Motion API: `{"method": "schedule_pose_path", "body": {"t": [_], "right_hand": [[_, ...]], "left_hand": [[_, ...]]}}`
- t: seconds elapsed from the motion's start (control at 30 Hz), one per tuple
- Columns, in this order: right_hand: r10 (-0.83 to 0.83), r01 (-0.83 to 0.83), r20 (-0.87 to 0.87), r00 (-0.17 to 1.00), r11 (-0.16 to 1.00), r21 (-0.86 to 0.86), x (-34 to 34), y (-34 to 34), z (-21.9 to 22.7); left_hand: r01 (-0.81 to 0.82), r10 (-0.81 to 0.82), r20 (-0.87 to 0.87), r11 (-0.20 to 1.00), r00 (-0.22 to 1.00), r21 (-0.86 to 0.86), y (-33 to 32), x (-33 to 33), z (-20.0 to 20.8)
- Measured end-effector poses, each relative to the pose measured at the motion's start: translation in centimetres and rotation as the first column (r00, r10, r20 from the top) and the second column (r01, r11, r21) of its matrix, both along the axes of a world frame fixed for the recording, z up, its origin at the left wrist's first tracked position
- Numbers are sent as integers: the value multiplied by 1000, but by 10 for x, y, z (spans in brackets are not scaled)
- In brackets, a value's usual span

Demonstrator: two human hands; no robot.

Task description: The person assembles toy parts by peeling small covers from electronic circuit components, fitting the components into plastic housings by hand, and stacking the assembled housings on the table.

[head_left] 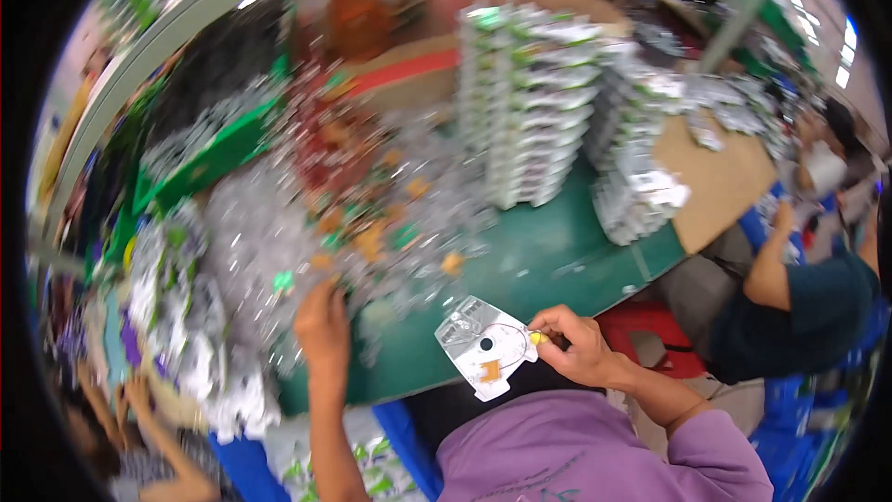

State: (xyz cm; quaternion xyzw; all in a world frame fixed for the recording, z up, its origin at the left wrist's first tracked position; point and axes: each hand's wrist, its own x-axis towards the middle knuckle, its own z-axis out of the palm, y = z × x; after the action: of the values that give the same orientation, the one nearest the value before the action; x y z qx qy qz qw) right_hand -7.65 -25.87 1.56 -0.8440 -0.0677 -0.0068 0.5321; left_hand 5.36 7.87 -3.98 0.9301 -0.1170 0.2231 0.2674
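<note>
My right hand (pixel 574 346) is closed on the edge of a white plastic housing (pixel 509 346), with a small yellow round piece (pixel 538 337) beside the thumb. On the housing sit a black round part (pixel 486 344), an orange square piece (pixel 490 371) and a thin wire. A clear section shows at its upper left end. My left hand (pixel 322 323) reaches over the near side of a heap of small clear plastic parts (pixel 251 232). Its fingers are smeared by motion, so I cannot tell whether they hold anything.
Tall stacks of white and green housings (pixel 530 112) stand on the green table (pixel 530 256). Loose orange pieces (pixel 370 242) lie among the clear parts. White packs (pixel 186 316) pile at the left. A green-edged bin (pixel 209 163) stands behind. A co-worker (pixel 790 307) sits at the right.
</note>
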Motion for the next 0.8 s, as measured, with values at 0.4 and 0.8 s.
{"method": "schedule_pose_path", "body": {"t": [0.4,0.8], "right_hand": [[-615,604,131,778,788,119,57,-216,76],[-607,602,210,766,793,97,54,-280,27]], "left_hand": [[60,-59,-110,998,992,-1,-16,4,10],[41,-61,-166,991,984,-124,-18,-6,16]]}}
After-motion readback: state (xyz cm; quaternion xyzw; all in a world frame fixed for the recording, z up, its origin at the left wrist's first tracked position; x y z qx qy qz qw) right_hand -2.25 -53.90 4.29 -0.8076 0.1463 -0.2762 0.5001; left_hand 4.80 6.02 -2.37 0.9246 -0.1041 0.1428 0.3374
